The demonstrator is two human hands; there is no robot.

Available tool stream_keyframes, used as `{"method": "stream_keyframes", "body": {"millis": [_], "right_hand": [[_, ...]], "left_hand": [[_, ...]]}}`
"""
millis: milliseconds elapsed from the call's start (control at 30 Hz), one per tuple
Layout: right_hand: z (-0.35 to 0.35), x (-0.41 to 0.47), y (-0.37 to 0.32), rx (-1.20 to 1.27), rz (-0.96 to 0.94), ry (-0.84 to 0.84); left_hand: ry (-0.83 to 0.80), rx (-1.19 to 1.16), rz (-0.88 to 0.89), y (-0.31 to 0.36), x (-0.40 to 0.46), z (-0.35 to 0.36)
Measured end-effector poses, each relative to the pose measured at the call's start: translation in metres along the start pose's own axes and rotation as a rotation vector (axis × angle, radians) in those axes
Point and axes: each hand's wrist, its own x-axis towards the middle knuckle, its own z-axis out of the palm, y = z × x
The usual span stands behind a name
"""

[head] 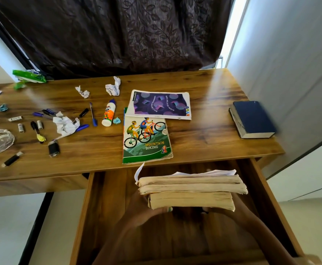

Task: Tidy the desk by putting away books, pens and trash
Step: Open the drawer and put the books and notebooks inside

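Head view — both hands point(150, 213) grip stacked books point(191, 190) from beneath, over open drawer point(110, 207).

Both hands, left hand point(146, 213) and right hand point(232, 209), grip stack of worn books point(191, 188) over open drawer point(106, 207) below desk point(204, 148) front edge

both forearms reach forward from bottom of frame, close together. left hand point(146, 213) under the book stack's left near corner, fingers curled up against its edge. right hand point(231, 208) under the right side, mostly hidden, fingers not clear. both blurred.
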Motion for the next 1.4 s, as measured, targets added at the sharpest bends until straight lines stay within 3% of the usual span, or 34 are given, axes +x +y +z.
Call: {"method": "stream_keyframes", "body": {"millis": [233,500,833,1233,1400], "right_hand": [[-0.004,0.0,-0.006,-0.062,-0.03,-0.015],[-0.011,-0.013,0.015,-0.027,0.085,-0.031],[-0.031,-0.012,0.024,-0.022,0.278,-0.084],[-0.025,0.006,0.058,0.053,0.46,-0.15],[-0.015,-0.006,0.086,0.102,0.563,-0.105]], "left_hand": [[0.002,0.051,0.002,-0.001,0.001,0.001],[0.03,0.066,0.026,-0.004,-0.012,0.008],[0.098,-0.122,-0.218,-0.012,-0.007,0.044],[0.086,-0.129,-0.478,-0.04,-0.004,0.054],[0.011,-0.109,-0.552,-0.054,-0.017,0.06]]}}
